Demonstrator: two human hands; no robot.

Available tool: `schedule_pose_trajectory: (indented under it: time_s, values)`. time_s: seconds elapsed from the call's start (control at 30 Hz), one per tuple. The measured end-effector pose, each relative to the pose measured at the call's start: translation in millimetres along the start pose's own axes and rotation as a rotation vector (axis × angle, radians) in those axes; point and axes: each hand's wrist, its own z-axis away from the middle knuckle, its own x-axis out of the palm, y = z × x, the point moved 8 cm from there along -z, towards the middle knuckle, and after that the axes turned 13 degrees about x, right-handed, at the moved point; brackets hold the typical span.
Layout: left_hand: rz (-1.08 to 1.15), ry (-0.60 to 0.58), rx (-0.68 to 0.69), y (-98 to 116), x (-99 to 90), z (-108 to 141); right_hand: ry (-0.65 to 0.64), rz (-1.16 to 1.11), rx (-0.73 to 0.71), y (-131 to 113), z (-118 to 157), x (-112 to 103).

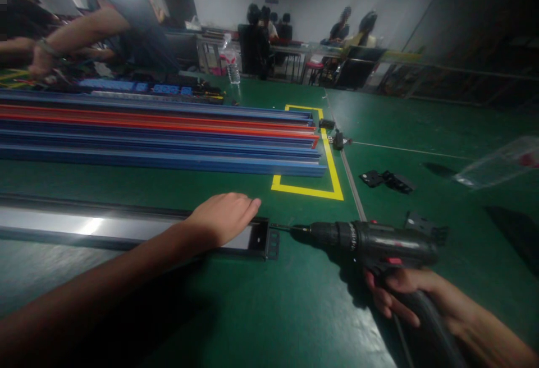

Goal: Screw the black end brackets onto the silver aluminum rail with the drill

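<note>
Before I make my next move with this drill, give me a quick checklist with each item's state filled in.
1. Right hand around the drill: ok.
2. Left hand on the black-edged rail, near its end: ok.
3. Drill bit pointing toward that end: ok.
4. Bit tip touching the rail: cannot tell, too small and blurred.
5. Left fingers well away from the bit: probably not ok, they look close to its tip.
6. Blue and red rails clear of the bit: ok, lying beyond it.
</note>
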Motion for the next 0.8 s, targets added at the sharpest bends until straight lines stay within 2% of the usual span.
schedule_pose_trajectory:
  time_s: [0.17, 0.3, 0.47, 0.63, 0.8]
  values:
    - [0.017, 0.015, -0.015, -2, 1.3, 1, -0.001, 0.016, 0.021, -3, 2, 8]
    - [0.042, -0.001, -0.045, -1, -0.6, 0, 0.018, 0.002, -0.021, -5, 3, 9]
    - [0.063, 0.011, -0.075, -1, -3.9, 0, 0.035, 0.021, 0.023, -5, 3, 9]
    - [0.035, -0.002, -0.047, 0, -2.1, -1, 0.061, 0.035, 0.025, -7, 3, 8]
    - [0.014, -0.015, -0.013, 1, 0.2, 0, -0.026, 0.026, 0.017, -8, 2, 16]
